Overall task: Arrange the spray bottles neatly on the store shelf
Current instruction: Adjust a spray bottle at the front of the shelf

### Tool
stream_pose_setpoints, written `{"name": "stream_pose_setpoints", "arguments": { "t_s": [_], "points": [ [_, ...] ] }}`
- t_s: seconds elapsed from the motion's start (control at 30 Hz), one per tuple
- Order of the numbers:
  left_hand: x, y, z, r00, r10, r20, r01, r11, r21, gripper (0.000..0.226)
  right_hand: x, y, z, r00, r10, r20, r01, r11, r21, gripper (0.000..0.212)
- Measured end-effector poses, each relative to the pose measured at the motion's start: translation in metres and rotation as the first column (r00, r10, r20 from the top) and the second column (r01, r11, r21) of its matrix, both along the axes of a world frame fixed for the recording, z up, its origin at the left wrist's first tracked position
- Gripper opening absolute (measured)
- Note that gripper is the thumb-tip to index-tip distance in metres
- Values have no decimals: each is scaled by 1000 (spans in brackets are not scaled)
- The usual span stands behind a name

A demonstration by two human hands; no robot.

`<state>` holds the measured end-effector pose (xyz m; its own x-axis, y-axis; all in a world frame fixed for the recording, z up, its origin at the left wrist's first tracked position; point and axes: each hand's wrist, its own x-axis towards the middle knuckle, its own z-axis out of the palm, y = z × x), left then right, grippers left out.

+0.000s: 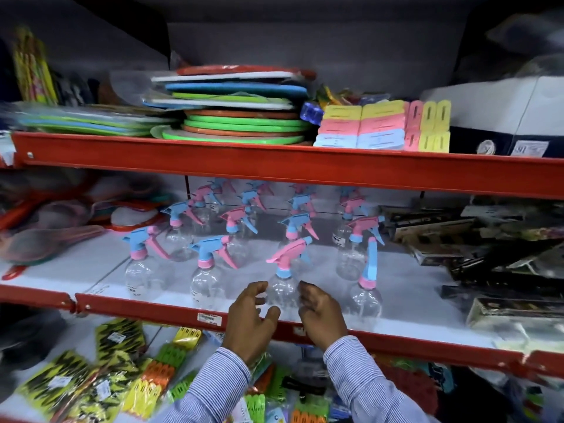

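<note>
— Operator, how many spray bottles [207,288] did you have?
— Four stood in front.
— Your total?
— Roughly sixteen, in four columns; the rearmost were too blurred to confirm.

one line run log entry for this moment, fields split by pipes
stage: straightening front-row spray bottle | left hand: open, beside bottle | right hand: open, beside bottle | grasp: not closed | bottle: upright on shelf
</note>
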<state>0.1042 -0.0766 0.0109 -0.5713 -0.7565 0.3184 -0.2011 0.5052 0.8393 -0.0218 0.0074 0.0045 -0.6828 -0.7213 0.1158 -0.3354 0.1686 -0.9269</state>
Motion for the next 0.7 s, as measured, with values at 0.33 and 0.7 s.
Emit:
{"name": "stream_pose_setpoints", "arguments": {
  "t_s": [0.33,0.7],
  "points": [
    [-5,-6,1,997,-73,8,72,996,49,59,9,12,0,999,-32,-19,31,999,-36,50],
    [3,-9,-5,997,-79,-25,80,995,53,61,21,25,0,993,-88,-81,84,995,-51,52]
  ]
}}
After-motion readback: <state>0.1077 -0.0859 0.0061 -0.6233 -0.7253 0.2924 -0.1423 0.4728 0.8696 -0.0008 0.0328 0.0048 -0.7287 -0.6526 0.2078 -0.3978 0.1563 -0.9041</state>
